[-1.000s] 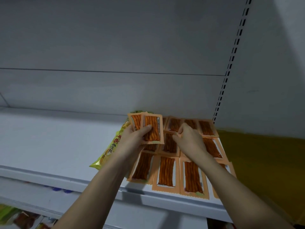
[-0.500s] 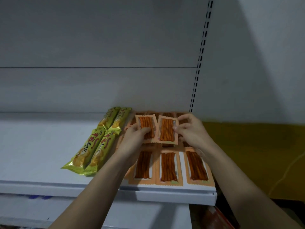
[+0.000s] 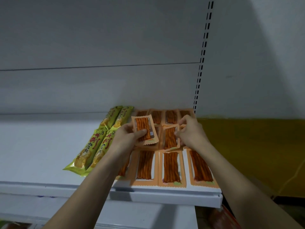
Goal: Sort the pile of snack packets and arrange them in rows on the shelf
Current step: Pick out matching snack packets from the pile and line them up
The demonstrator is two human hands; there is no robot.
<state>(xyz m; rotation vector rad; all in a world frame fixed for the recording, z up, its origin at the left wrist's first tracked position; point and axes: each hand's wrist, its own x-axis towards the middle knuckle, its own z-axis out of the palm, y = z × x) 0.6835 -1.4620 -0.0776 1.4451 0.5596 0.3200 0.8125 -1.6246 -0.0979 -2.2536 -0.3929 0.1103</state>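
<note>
Setting: a white metal shelf (image 3: pixel 41 149) against a pale back panel, with a slotted upright (image 3: pixel 202 55) at its right end and a yellow wall (image 3: pixel 247 146) beyond.
Left hand: the left hand (image 3: pixel 125 138) grips a small stack of orange packets (image 3: pixel 145 131), thumb curled over the top one and fingers under it, lifted clear of the shelf; this looks like the supply waiting to be dealt out.
Right hand: the right hand (image 3: pixel 189 131) pinches a single orange packet (image 3: pixel 170 138) by its right edge between thumb and fingertips (image 3: pixel 176 133), tilted, low over the middle row.
Laid rows: orange packets lie flat beyond the fingers in a back row (image 3: pixel 171 116) and nearer than the wrists in a front row (image 3: pixel 170 167), edges touching, so each face shows.
Green packets: four long green packets (image 3: pixel 92 151) lie just left of the left hand in two pairs, kept apart by kind.
Step in hand, as I judge it: setting the single packet into the gap of the middle row beneath the fingers.
Risk: the slick packet could land askew over its neighbours.
</note>
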